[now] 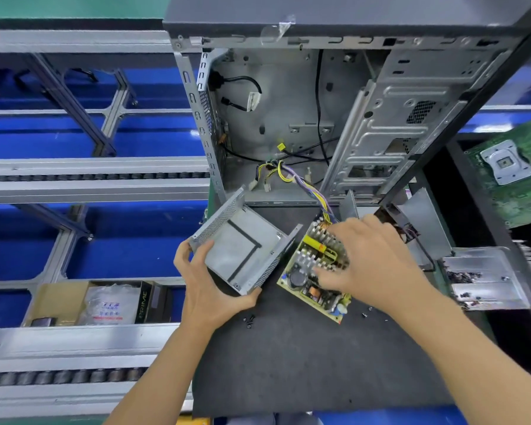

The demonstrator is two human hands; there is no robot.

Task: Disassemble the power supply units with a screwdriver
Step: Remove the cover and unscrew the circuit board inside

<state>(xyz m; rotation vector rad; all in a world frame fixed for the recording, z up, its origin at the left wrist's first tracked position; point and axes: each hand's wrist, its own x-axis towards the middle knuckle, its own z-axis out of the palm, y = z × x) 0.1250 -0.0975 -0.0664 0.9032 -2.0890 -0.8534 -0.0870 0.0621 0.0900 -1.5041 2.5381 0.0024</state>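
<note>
— Board (314,271) is out of its shell (241,253) and lies on the mat (304,363), just right of the shell. Loose screws (249,320) sit nearer than the board, to its left and right.

— And the hands?

— The left hand (209,286) grips the shell's near corner, thumb on one side, fingers curled under the other, tilting it off the mat. The right hand (368,259) lies over the board, fingers spread and bent down onto the heatsinks; whether it truly clasps them, I cannot tell.

— So which step?

— Separating board from shell, I judge. No screwdriver shows. Beyond the board, its wires (301,182) run into the case (319,118), so next likely means pulling them free.
</note>
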